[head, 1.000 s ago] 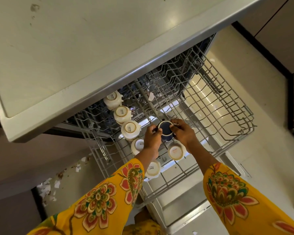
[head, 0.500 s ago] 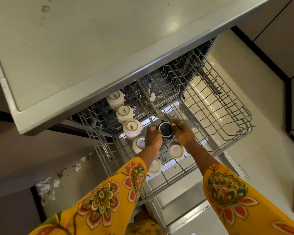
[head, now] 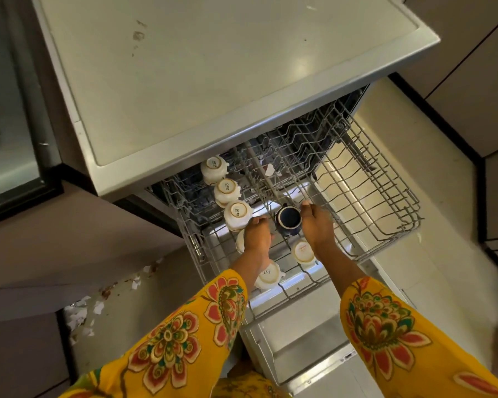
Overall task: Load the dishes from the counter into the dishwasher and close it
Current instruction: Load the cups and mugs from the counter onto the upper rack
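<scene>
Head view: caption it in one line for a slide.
Both hands, left hand and right hand, flank a dark blue cup in the rack.

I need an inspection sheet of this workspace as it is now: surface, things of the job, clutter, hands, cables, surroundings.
Surface: grey countertop above the dishwasher, stained near its far edge; no dishes seen on it.
Job's things: upper rack pulled out; white cups upside down in a row on its left side, one more nearer the middle; dark blue cup upside down among the tines; dishwasher door open below.
Clutter: torn paper scraps on the floor at left.
Hands: left hand and right hand flank the blue cup; whether either touches it, cannot tell.
Cables: nothing seen.
Surroundings: pale floor tiles, cabinet fronts at right.
</scene>
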`<state>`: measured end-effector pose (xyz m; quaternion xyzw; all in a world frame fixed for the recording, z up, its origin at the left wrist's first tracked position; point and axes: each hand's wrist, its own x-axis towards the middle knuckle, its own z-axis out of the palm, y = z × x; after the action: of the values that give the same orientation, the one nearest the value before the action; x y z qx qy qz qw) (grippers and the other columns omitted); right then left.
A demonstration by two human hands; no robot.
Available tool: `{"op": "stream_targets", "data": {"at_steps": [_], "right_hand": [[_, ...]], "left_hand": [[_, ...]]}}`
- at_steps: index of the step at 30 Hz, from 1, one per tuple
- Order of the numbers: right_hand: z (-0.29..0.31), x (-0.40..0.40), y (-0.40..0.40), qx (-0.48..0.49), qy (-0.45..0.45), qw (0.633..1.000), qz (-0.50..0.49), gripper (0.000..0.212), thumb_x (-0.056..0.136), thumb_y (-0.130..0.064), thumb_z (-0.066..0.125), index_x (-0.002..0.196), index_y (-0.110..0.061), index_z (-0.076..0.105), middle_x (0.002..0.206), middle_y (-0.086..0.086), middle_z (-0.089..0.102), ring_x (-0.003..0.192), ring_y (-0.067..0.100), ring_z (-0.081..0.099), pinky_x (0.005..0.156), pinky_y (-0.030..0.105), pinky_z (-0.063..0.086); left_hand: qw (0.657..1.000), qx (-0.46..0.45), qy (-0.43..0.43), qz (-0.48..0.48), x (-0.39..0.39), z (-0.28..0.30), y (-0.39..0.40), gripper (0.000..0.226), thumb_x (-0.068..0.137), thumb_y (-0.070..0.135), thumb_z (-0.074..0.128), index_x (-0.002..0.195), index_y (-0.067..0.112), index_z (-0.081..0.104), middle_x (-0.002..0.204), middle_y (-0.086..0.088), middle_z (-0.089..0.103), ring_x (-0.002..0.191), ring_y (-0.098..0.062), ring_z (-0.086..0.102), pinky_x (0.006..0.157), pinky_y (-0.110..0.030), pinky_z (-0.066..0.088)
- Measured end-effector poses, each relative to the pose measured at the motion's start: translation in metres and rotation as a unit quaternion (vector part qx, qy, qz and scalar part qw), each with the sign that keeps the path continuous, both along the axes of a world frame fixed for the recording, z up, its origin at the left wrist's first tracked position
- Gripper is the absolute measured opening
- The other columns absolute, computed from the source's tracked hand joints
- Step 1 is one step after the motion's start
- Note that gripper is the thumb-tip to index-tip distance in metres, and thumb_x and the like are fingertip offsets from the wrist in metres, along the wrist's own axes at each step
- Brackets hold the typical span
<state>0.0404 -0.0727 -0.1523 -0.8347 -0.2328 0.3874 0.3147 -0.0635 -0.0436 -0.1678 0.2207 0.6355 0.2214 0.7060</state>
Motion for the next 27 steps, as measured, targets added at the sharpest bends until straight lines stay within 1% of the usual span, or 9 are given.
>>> {"op": "stream_targets", "data": {"at_steps": [4,9,13,15,19,21,24,25,27], "right_hand": [[0.018,-0.040,-0.005,-0.014,0.009,0.999,0.048,0.047,0.102,-0.038,0.031,0.121,-0.002,0.055,0.121,0.021,0.059,0.113,0.035,0.053,0.088,0.033,0.039],[0.048,-0.095,-0.008,-0.011,0.041,0.993,0.108,0.046,0.102,-0.036,0.032,0.119,-0.002,0.058,0.126,0.023,0.057,0.117,0.037,0.051,0.094,0.038,0.038],[0.079,-0.134,-0.004,0.006,0.078,0.988,0.130,0.044,0.101,-0.036,0.034,0.121,-0.004,0.058,0.125,0.019,0.058,0.116,0.034,0.051,0.092,0.034,0.037],[0.097,-0.160,-0.002,0.020,0.101,0.983,0.155,0.051,0.098,-0.046,0.035,0.116,-0.006,0.062,0.118,0.016,0.063,0.110,0.033,0.056,0.094,0.033,0.042],[0.099,-0.200,0.012,0.049,0.122,0.970,0.204,0.068,0.077,-0.070,0.035,0.099,-0.015,0.068,0.109,0.013,0.068,0.104,0.031,0.062,0.096,0.050,0.047],[0.134,-0.226,0.015,0.048,0.112,0.967,0.223,0.048,0.090,-0.061,0.036,0.085,-0.023,0.065,0.105,0.011,0.067,0.105,0.031,0.061,0.096,0.047,0.047],[0.152,-0.261,0.030,0.073,0.110,0.963,0.235,0.049,0.092,-0.059,0.036,0.071,-0.023,0.062,0.101,0.012,0.069,0.100,0.032,0.063,0.093,0.047,0.048],[0.157,-0.273,0.036,0.080,0.106,0.963,0.236,0.055,0.087,-0.066,0.036,0.070,-0.022,0.063,0.101,0.011,0.069,0.099,0.031,0.063,0.093,0.048,0.048],[0.175,-0.295,0.047,0.100,0.109,0.962,0.228,0.062,0.084,-0.071,0.036,0.075,-0.018,0.066,0.097,0.007,0.069,0.092,0.024,0.063,0.086,0.039,0.050]], "left_hand": [[0.999,0.006,0.009,0.043,-0.023,0.022,-0.004,0.033,0.098,0.020,0.043,0.126,0.006,0.053,0.107,-0.012,0.051,0.098,-0.021,0.052,0.086,-0.031,0.038],[0.994,0.033,-0.013,0.106,-0.060,0.055,-0.014,0.017,0.094,0.016,0.047,0.108,0.016,0.057,0.081,-0.004,0.053,0.062,-0.011,0.045,0.055,-0.023,0.035],[0.985,0.080,-0.031,0.152,-0.096,0.084,-0.014,0.020,0.098,0.020,0.040,0.086,0.015,0.056,0.084,-0.007,0.056,0.074,-0.019,0.050,0.055,-0.024,0.036],[0.978,0.102,-0.040,0.176,-0.119,0.096,-0.012,0.029,0.101,0.024,0.037,0.078,0.015,0.053,0.074,-0.008,0.053,0.064,-0.017,0.047,0.051,-0.022,0.036],[0.968,0.133,-0.045,0.206,-0.169,0.121,-0.009,0.035,0.101,0.029,0.034,0.072,0.017,0.049,0.065,-0.002,0.045,0.047,-0.008,0.041,0.040,-0.016,0.035],[0.965,0.149,-0.038,0.211,-0.192,0.134,-0.003,0.034,0.102,0.031,0.033,0.077,0.017,0.052,0.072,-0.003,0.050,0.058,-0.009,0.047,0.052,-0.019,0.040],[0.958,0.174,-0.047,0.225,-0.229,0.163,0.007,0.038,0.101,0.034,0.034,0.107,0.006,0.060,0.111,-0.018,0.062,0.103,-0.028,0.059,0.088,-0.035,0.048],[0.954,0.185,-0.049,0.229,-0.241,0.170,0.013,0.040,0.101,0.035,0.035,0.107,0.005,0.061,0.116,-0.021,0.060,0.108,-0.031,0.058,0.094,-0.039,0.046],[0.950,0.208,-0.052,0.227,-0.265,0.186,0.023,0.038,0.101,0.035,0.033,0.092,0.010,0.060,0.101,-0.017,0.061,0.094,-0.026,0.060,0.086,-0.036,0.047]]}}
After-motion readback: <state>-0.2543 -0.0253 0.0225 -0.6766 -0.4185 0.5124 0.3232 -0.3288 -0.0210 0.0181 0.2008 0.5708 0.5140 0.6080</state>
